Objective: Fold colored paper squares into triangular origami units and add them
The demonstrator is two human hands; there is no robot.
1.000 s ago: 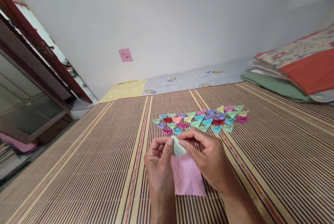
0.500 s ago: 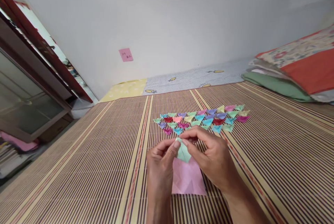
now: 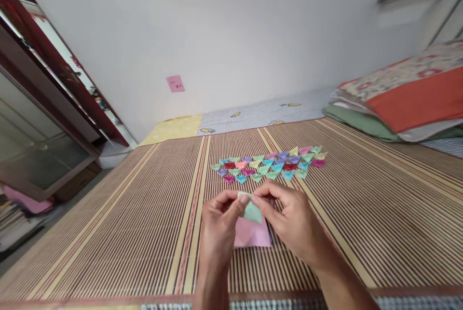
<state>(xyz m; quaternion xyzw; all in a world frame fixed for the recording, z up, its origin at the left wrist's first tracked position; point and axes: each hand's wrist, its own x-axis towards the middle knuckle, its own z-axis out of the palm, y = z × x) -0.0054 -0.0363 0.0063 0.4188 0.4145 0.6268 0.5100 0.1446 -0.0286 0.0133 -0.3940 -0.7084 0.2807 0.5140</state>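
Between both hands is a small light-green piece of folded paper (image 3: pixel 253 212), its lower end coming to a point. My left hand (image 3: pixel 221 218) pinches its upper left edge between thumb and index finger. At the upper right edge, the thumb and fingertips of my right hand (image 3: pixel 291 216) press on the same paper. Below it a pink square sheet (image 3: pixel 253 237) lies on the striped mat, partly hidden by the green paper and the hands. Just beyond the hands, rows of small folded paper pieces (image 3: pixel 267 168) in many colours lie on the mat.
The striped mat (image 3: pixel 144 233) covers the bed. Folded bedding (image 3: pixel 408 98) is stacked at the far right. A patterned sheet (image 3: pixel 246 119) shows along the white wall, which bears a pink note (image 3: pixel 175 84). A glass-fronted cabinet (image 3: pixel 43 141) stands at the left.
My view has shifted, so the mat's near edge now shows. Both hands keep their pinch on the green paper, whose upper edge looks slightly more turned. Less of the pink sheet's length appears.
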